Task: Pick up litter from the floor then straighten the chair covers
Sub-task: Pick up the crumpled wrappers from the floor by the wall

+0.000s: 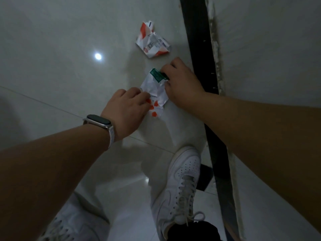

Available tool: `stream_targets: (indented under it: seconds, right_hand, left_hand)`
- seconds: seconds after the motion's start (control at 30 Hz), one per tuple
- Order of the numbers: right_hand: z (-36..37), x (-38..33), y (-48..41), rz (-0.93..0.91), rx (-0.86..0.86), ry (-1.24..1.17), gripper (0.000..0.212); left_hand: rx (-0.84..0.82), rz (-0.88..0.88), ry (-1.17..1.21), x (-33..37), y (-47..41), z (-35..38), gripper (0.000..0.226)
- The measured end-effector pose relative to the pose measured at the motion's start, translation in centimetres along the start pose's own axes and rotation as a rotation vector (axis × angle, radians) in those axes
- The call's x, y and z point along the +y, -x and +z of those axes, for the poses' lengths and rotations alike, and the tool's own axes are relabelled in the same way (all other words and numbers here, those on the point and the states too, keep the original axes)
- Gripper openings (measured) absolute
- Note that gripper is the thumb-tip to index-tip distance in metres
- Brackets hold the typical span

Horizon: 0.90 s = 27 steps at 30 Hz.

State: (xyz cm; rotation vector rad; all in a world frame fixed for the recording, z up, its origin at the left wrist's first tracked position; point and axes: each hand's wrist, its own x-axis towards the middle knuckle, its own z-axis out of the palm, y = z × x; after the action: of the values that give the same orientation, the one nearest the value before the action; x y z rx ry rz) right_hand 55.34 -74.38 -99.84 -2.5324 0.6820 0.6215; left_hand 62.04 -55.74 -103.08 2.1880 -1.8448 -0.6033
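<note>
Left of the crumpled white wrapper (156, 92), down at the floor (69, 49), the left hand (126, 108) pinches the wrapper's edge with curled fingers. The right hand (182, 84) grips its right side by the green packet (157, 75). Beyond the wrapper lies a crushed orange-and-white carton (152, 42).

Your view is dim; a round lamp reflection (98, 56) glares off the glossy pale tiled floor (52, 40), wall lines bowed.

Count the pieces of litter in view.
2: an orange-and-white packet lies free on the floor; a green-tipped white wrapper is held by the left hand and right hand. More may be hidden.
</note>
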Motion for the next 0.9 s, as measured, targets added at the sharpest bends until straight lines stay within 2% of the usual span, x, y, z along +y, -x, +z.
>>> stream_targets:
  seconds: [0.1, 0.23, 0.4, 0.77, 0.9]
  right_hand:
    - [-0.1, 0.1, 0.5, 0.025, -0.008, -0.019, 0.023]
    - [-0.9, 0.0, 1.8, 0.076, 0.022, -0.073, 0.016]
    - [-2.2, -0.3, 3.9, 0.145, 0.049, -0.133, 0.014]
    - [-1.8, -0.1, 4.7, 0.238, 0.116, -0.278, 0.015]
    - [-2.1, -0.2, 4.4, 0.286, 0.137, -0.317, 0.018]
  left_hand:
    - [0.053, -0.021, 0.043, 0.0, 0.1, 0.2, 0.004]
    - [0.106, -0.088, 0.174, 0.8, 1.2, -0.7, 0.019]
    - [0.146, -0.188, 0.233, 1.8, 2.2, -3.4, 0.014]
    - [0.152, -0.278, 0.108, -3.8, -8.5, -4.8, 0.055]
    - [0.11, -0.255, 0.036, -4.4, -10.6, -4.6, 0.056]
